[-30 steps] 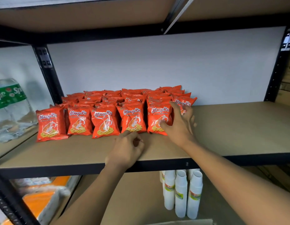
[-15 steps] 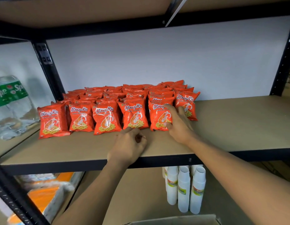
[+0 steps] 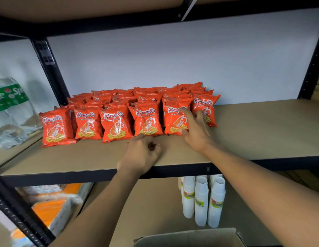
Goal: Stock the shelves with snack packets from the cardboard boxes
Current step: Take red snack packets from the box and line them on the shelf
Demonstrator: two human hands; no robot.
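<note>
The fingers (image 3: 188,115) of our right hand (image 3: 197,134) lie stretched over the face of a front-row packet (image 3: 173,122), with the thumb down at its lower edge. They press it rather than close round it. Our left hand (image 3: 142,155) rests on the shelf (image 3: 253,136) just in front of the neighbouring packet, curled into a loose fist with nothing in it that we can see.

The snack packets (image 3: 119,98) stand in close rows on the left half of this shelf, leaning back one against another toward the wall. The right half of the board is bare. A cardboard box (image 3: 187,237) shows its open edge at the bottom of the view, below a group of paper cups (image 3: 201,198). A large bottle (image 3: 10,111) stands on the next shelf to the left.

We judge these packets to be very light, puffed with air and slick-skinned, so they tip and slide at a small nudge. The crackers inside are brittle, so we would not squeeze the belly. We would take each packet by its crimped top seam or cup it lightly at both sides, then steady it from the front with flat fingers.
</note>
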